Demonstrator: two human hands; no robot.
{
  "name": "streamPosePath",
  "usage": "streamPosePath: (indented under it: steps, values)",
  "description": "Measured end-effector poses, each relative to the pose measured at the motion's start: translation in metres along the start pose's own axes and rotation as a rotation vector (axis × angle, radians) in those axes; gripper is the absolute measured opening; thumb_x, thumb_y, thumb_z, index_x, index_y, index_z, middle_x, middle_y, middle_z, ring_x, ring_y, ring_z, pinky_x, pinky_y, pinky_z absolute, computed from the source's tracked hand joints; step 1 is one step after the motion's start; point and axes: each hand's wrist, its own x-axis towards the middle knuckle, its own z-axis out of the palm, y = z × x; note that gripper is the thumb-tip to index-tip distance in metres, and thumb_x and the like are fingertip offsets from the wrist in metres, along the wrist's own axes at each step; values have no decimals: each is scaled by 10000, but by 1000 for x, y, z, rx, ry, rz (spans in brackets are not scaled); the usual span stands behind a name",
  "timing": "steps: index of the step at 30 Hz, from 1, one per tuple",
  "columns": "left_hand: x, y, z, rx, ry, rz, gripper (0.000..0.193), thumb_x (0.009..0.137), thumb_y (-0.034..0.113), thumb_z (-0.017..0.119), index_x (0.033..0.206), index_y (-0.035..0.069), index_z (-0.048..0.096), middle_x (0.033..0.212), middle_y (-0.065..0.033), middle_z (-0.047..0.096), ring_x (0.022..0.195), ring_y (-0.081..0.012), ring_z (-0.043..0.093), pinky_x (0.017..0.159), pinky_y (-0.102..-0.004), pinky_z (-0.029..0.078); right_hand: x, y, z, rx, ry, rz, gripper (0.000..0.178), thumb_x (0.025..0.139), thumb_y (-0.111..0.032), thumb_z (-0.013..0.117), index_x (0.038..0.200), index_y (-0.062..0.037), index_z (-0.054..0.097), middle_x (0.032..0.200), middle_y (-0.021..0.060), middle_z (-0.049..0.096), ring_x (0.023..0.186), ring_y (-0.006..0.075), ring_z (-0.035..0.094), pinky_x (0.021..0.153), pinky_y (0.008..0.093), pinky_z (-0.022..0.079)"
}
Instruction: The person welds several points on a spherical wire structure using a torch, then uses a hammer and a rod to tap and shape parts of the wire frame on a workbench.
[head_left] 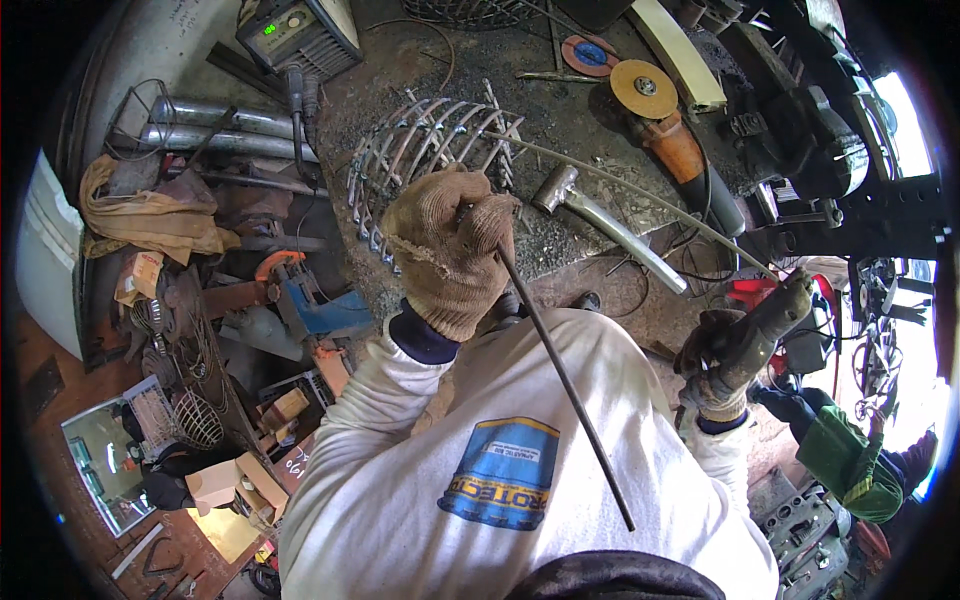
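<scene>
My left hand [452,240], in a brown knitted glove, is closed round a thin dark metal rod [565,385]. The rod slants down across my white shirt. Just beyond this hand, on the workbench [560,100], lies a curved lattice of bent, crossing metal rods [425,140], partly hidden by the glove. On the right, my gloved right hand [745,345] has its fingers closed on the near end of a long thin metal rod [640,192]. That rod's far end reaches the lattice; whether it is joined there I cannot tell.
A metal hammer [605,222] and an orange angle grinder [675,150] lie right of the lattice. At the back left stands a welding machine [300,38] with a lit display. Metal tubes [225,125] lie on the left. A person in green [850,455] is at the far right.
</scene>
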Motion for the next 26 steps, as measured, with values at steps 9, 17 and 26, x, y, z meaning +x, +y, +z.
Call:
streamPosePath:
  steps: [9, 17, 26]
  values:
    - [0, -1, 0, 15, -26, 8, 297, 712, 47, 741, 945, 173, 607, 1037, -56, 619, 946, -308, 644, 777, -449, 529, -20, 11, -7, 246, 237, 712, 757, 910, -80, 611, 1555, -75, 214, 1169, 131, 436, 474, 110, 526, 355, 242, 419]
    - [0, -1, 0, -12, -46, -11, 307, 719, 48, 745, 952, 187, 601, 1039, -58, 614, 958, -310, 641, 789, -455, 524, -35, 24, -21, 454, 84, 785, 432, 963, -262, 648, 1270, 21, 540, 731, 82, 608, 424, 142, 539, 355, 281, 444]
    - [-3, -4, 1, -46, -42, -9, 362, 717, 36, 738, 1011, 194, 600, 1027, -56, 607, 952, -314, 638, 799, -463, 524, -37, 28, -21, 503, 195, 815, 563, 949, -281, 637, 1421, -41, 446, 867, 127, 636, 470, 134, 562, 387, 258, 456]
